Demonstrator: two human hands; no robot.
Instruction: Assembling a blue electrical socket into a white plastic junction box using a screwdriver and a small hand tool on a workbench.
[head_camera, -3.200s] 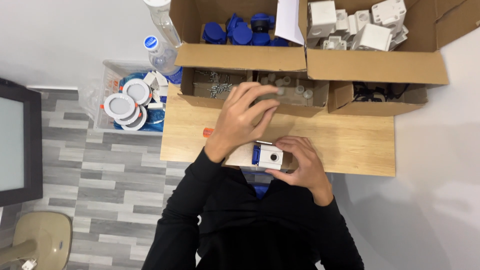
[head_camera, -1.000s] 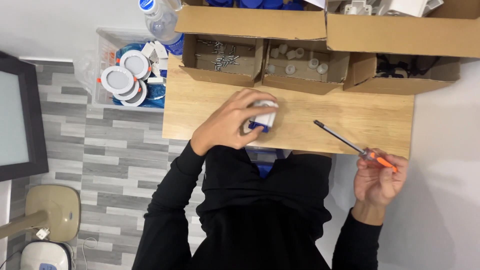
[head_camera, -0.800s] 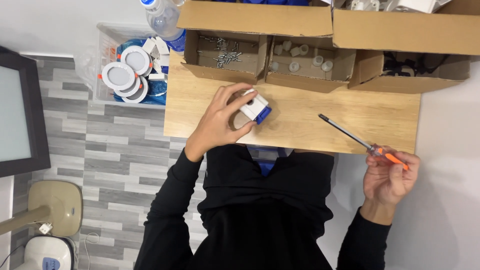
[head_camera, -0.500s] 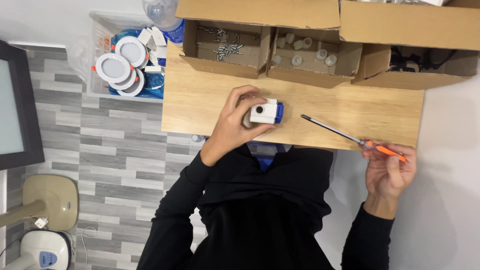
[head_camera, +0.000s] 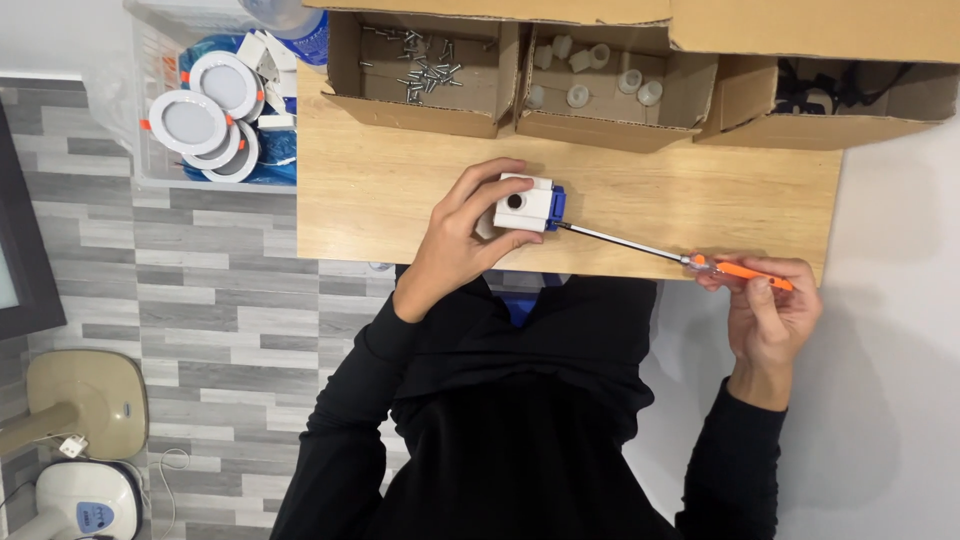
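Firmly, the left hand (head_camera: 455, 250) wraps its fingers over a small white-and-blue plastic block (head_camera: 527, 205) resting on the wooden counter (head_camera: 400, 190). The right hand (head_camera: 765, 310) pinches an orange-handled screwdriver (head_camera: 665, 255), tip at the block's blue end. It looks light, rigid and smooth; grip its 2 flat sides.

The top edge of the frame cuts off the cardboard boxes (head_camera: 640, 70). The left hand (head_camera: 460, 240) hides part of the white block (head_camera: 524, 205). The screwdriver (head_camera: 680, 257) tip's contact there is too small to tell.
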